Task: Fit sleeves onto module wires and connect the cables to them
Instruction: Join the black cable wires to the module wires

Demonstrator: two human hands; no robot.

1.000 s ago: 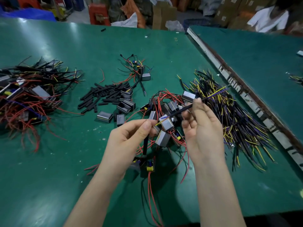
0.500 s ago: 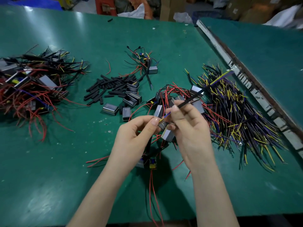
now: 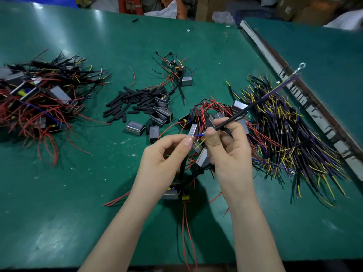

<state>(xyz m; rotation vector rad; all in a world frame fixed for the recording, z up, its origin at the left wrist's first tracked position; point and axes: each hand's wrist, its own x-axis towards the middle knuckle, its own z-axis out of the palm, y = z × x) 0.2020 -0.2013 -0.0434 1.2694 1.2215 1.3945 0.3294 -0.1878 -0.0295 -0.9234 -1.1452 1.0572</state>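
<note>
I see both hands raised over the green table, meeting above the middle heap of modules. My right hand pinches a black cable between thumb and curled fingers; the cable slants up and away to the far right, ending in a ring terminal over the table's edge rail. Short blue and yellow leads poke out of its near end, just beside the thumb. My left hand pinches something at its thumb and fingertip, touching those leads; I can't make out whether it is a wire end or a sleeve, it is too small. A module hangs beneath the left wrist, partly hidden, with red wires trailing toward the near edge. Loose black sleeves lie left of the middle heap. A pile of cables spreads on the right, and a tangled batch is cut off at the left edge.
</note>
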